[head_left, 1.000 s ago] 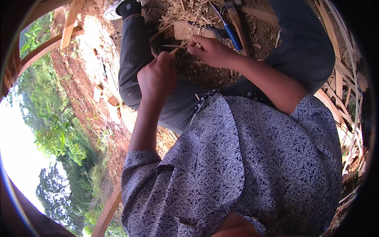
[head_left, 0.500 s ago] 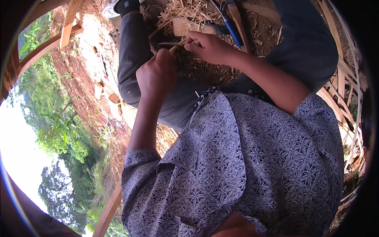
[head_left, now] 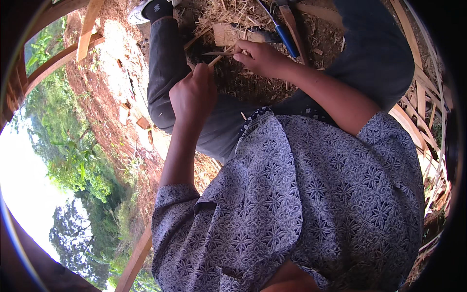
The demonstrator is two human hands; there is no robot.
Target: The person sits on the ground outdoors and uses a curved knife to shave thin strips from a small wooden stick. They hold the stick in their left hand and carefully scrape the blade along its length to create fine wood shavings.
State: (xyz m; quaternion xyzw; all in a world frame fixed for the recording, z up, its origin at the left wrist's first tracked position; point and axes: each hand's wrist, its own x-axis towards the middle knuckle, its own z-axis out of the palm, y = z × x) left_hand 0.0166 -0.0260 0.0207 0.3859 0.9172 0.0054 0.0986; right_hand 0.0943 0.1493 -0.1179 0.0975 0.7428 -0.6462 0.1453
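Note:
My left hand (head_left: 193, 95) is closed round a thin pale wooden stick (head_left: 215, 60), whose end pokes up past the thumb. Just to the right, my right hand (head_left: 261, 58) is pinched on a slim, pointed blade-like piece (head_left: 216, 53) that reaches left across the stick's tip. It looks like a small knife, though its handle is hidden in the fingers. Both hands are held between my legs, close together. Beyond them lies a flat pale wood block (head_left: 224, 35) among shavings (head_left: 228, 13).
A blue-handled tool (head_left: 287, 41) and a tool with a brown wooden handle (head_left: 293, 30) lie beyond my right hand. Long wooden strips (head_left: 421, 104) are heaped at the right. Curved wooden pieces (head_left: 63, 61) stand at the upper left, before reddish ground (head_left: 104, 87).
My right hand has shifted slightly right, away from my left hand. My left hand is a little lower, and the stick and blade-like piece remain in the hands.

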